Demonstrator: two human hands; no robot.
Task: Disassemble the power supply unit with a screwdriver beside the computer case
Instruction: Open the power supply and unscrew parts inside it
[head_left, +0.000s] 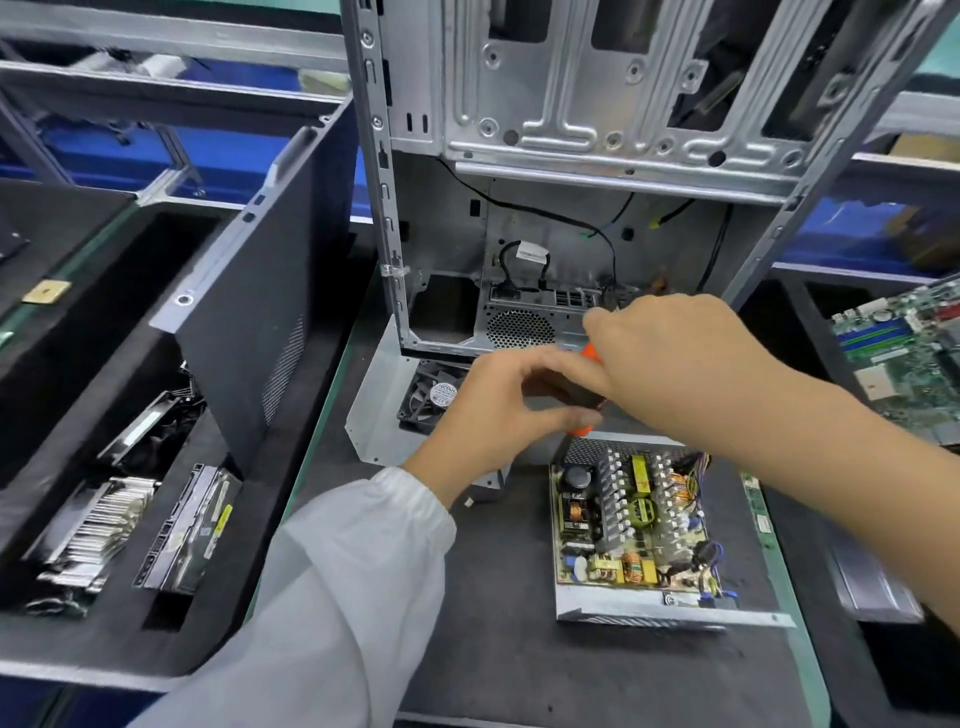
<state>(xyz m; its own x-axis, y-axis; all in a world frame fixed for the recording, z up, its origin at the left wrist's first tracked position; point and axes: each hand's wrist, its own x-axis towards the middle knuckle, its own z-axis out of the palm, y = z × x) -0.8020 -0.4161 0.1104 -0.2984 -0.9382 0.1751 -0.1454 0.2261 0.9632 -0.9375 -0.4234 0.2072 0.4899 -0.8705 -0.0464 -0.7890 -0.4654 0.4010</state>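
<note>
Orange-handled screwdriver (587, 392) gripped by both left hand (498, 410) and right hand (675, 358); fan label (444, 394) unreadable.

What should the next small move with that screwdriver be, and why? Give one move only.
Probably bring the screwdriver down to the open power supply unit and seat its tip on a board screw. Both the left hand and right hand hold the tool above the unit, whose cover is already off and circuit board exposed. The tip is hidden.
</note>
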